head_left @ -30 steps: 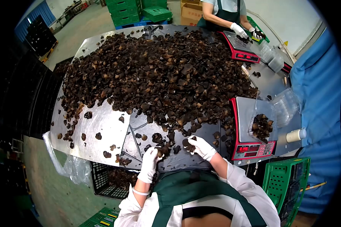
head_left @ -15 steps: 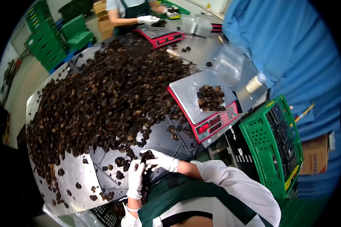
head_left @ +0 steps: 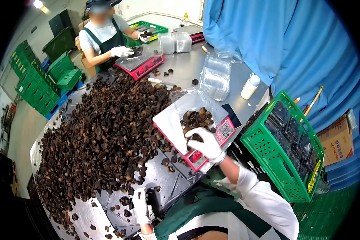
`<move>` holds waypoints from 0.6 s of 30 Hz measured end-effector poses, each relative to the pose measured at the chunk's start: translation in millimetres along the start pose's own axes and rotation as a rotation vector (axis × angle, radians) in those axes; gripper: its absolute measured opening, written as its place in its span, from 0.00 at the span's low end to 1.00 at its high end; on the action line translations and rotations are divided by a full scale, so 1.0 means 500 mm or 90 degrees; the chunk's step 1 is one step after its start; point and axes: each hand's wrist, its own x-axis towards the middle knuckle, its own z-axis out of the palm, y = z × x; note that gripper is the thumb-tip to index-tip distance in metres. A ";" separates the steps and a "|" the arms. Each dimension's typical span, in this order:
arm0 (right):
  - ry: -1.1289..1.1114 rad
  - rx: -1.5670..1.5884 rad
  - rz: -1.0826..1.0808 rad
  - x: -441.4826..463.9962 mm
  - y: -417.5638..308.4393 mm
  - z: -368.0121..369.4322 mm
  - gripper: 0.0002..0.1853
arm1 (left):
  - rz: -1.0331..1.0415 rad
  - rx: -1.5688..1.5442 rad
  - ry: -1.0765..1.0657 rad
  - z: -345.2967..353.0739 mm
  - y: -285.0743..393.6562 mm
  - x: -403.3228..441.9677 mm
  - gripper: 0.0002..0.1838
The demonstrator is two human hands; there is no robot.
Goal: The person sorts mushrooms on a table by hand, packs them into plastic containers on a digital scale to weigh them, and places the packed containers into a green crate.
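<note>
My right hand (head_left: 207, 143), in a white glove, is over the front of the red-framed scale (head_left: 170, 120). Its fingers are closed on a dark wood ear mushroom (head_left: 195, 137). Just beyond them, a clear plastic tray (head_left: 218, 111) on the scale holds a clump of wood ear mushrooms (head_left: 198, 118). My left hand (head_left: 142, 209), gloved too, is low over the table's near edge beside a few loose pieces. Its fingers are curled together; what they hold, if anything, I cannot make out.
A large heap of wood ear mushrooms (head_left: 104, 140) covers the table's left. Stacked clear trays (head_left: 216, 78) and a white bottle (head_left: 250, 86) stand behind the scale. A green crate (head_left: 264, 146) of packed trays is at right. Across the table, a co-worker (head_left: 104, 40) handles mushrooms at another scale (head_left: 142, 66).
My right hand has moved from beside my left hand up and right to the scale, carrying a mushroom piece. My left hand stays near the table edge. The camera view has tilted up.
</note>
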 end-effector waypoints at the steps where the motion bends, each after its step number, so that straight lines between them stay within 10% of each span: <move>1: 0.025 -0.051 0.030 0.021 0.014 -0.038 0.15 | 0.000 0.009 0.018 0.005 -0.019 0.014 0.10; 18: 0.100 0.126 0.114 0.097 0.223 -0.256 0.11 | 0.077 -0.108 0.179 0.152 0.084 -0.009 0.12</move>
